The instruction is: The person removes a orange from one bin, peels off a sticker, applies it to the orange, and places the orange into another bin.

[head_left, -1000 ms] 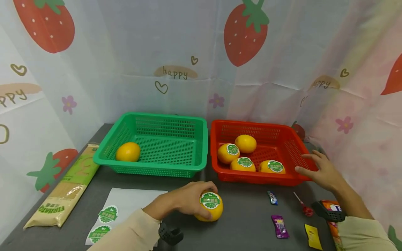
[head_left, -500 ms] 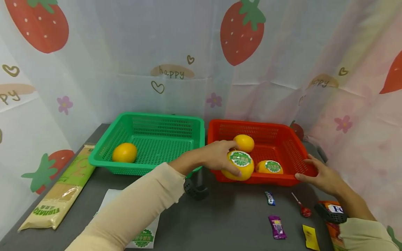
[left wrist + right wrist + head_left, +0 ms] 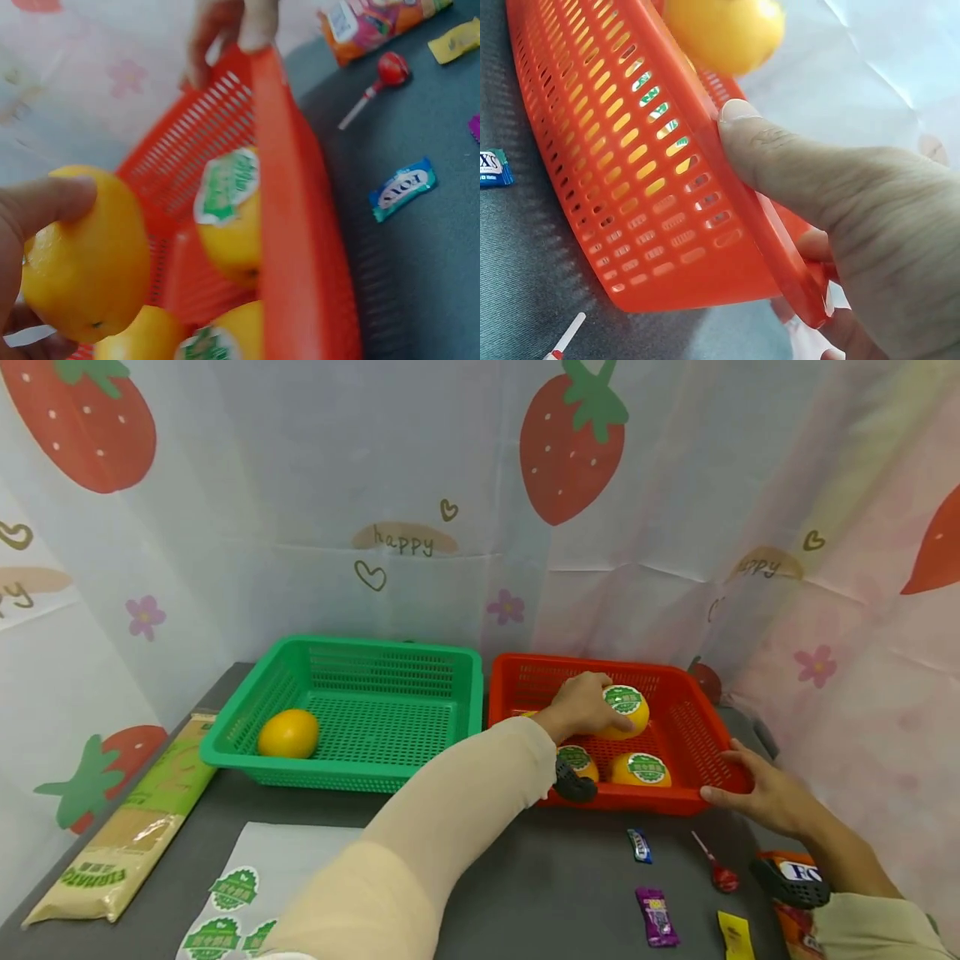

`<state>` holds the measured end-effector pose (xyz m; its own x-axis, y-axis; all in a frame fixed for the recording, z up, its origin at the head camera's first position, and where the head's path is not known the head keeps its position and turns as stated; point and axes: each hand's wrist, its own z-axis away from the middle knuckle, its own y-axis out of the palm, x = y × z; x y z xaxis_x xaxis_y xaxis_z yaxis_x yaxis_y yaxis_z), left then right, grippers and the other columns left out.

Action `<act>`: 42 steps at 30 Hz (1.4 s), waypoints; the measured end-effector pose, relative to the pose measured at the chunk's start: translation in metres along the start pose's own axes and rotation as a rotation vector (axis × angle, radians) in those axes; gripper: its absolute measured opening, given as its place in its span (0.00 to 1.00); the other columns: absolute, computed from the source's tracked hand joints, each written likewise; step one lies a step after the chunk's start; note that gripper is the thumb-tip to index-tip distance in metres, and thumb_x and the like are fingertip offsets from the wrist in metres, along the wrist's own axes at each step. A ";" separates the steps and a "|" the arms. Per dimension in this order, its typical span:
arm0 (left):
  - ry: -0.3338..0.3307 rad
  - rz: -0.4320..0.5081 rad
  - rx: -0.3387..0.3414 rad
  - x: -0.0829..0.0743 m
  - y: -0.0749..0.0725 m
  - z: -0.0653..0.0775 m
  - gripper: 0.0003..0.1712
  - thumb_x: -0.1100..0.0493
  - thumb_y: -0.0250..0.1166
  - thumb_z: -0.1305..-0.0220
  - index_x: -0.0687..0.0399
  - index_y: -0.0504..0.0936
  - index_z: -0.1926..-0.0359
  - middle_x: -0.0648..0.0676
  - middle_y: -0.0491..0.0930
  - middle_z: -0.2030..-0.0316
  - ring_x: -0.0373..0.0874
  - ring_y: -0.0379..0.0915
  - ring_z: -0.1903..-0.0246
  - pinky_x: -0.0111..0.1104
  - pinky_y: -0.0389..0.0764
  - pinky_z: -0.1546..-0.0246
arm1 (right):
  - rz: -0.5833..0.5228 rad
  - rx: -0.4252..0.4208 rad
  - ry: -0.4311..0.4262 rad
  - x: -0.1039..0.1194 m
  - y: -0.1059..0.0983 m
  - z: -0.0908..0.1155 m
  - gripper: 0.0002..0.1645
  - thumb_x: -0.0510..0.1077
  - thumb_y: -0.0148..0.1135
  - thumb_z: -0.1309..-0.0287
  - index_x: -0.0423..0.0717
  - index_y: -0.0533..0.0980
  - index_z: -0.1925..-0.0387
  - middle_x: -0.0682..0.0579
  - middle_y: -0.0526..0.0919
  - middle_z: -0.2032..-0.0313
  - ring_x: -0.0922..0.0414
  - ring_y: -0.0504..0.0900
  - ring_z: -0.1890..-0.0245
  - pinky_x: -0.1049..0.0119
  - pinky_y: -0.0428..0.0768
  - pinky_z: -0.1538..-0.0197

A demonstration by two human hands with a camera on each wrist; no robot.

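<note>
My left hand holds an orange with a green-and-white sticker, above the inside of the red basket. Seen from the left wrist, thumb and fingers lie round this orange. Stickered oranges lie inside along the front wall, one at the right and one partly behind my left wrist; my arm hides more of the basket. At the basket's right front corner my right hand grips the rim. The right wrist view puts the thumb over the rim and the other fingers on its far side.
A green basket with one plain orange stands to the left. A sticker sheet and a noodle packet lie nearby. At the right are wrapped candies, a lollipop and an orange bag.
My left hand has carried the stickered orange from the table, up and to the right, over the red basket. My right hand, near the basket corner before, stays there and holds the rim.
</note>
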<state>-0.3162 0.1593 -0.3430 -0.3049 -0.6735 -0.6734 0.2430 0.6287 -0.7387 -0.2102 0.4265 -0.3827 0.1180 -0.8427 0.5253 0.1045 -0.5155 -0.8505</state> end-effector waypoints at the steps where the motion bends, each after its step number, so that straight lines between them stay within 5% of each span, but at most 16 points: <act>1: -0.021 -0.013 -0.012 0.001 0.005 -0.002 0.44 0.42 0.77 0.53 0.48 0.73 0.35 0.47 0.75 0.46 0.45 0.70 0.49 0.35 0.72 0.51 | -0.004 -0.001 -0.002 0.000 0.000 0.000 0.54 0.61 0.64 0.43 0.26 0.55 0.33 0.27 0.47 0.31 0.29 0.66 0.44 0.42 0.78 0.55; 8: -0.140 -0.080 0.002 0.009 0.030 -0.003 0.42 0.44 0.76 0.50 0.44 0.71 0.35 0.46 0.76 0.47 0.48 0.67 0.43 0.54 0.50 0.37 | -0.012 -0.006 -0.038 0.000 0.000 0.001 0.52 0.59 0.65 0.43 0.24 0.56 0.34 0.26 0.45 0.31 0.28 0.64 0.43 0.42 0.77 0.53; 21: -0.119 -0.433 0.031 0.010 0.039 -0.007 0.26 0.34 0.69 0.48 0.41 0.81 0.53 0.50 0.74 0.51 0.55 0.57 0.42 0.56 0.53 0.42 | -0.037 -0.001 -0.057 -0.004 -0.002 0.003 0.50 0.55 0.64 0.40 0.22 0.55 0.35 0.25 0.42 0.31 0.26 0.59 0.40 0.39 0.73 0.49; 31: -0.129 -0.533 0.074 0.018 0.043 -0.004 0.25 0.33 0.69 0.49 0.40 0.81 0.55 0.55 0.72 0.47 0.60 0.53 0.39 0.60 0.50 0.42 | -0.040 0.018 -0.032 -0.002 -0.001 -0.002 0.53 0.59 0.64 0.42 0.23 0.55 0.33 0.27 0.43 0.30 0.28 0.63 0.43 0.42 0.76 0.53; 36: -0.069 -0.443 0.034 0.013 0.026 0.001 0.32 0.30 0.66 0.48 0.41 0.79 0.47 0.55 0.68 0.40 0.58 0.52 0.37 0.58 0.52 0.41 | -0.039 0.013 -0.036 -0.003 0.001 0.001 0.53 0.59 0.64 0.42 0.24 0.54 0.33 0.27 0.41 0.30 0.25 0.57 0.40 0.38 0.73 0.50; 42: 0.062 -0.280 -0.031 0.009 -0.022 0.008 0.46 0.31 0.65 0.46 0.39 0.64 0.29 0.52 0.63 0.34 0.54 0.52 0.37 0.58 0.52 0.40 | -0.040 -0.016 -0.040 -0.005 0.002 0.003 0.53 0.59 0.64 0.42 0.25 0.54 0.33 0.29 0.42 0.29 0.26 0.59 0.41 0.38 0.74 0.51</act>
<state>-0.3171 0.1363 -0.3333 -0.4120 -0.7980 -0.4398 0.1136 0.4339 -0.8937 -0.2077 0.4298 -0.3864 0.1532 -0.8145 0.5596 0.0943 -0.5516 -0.8287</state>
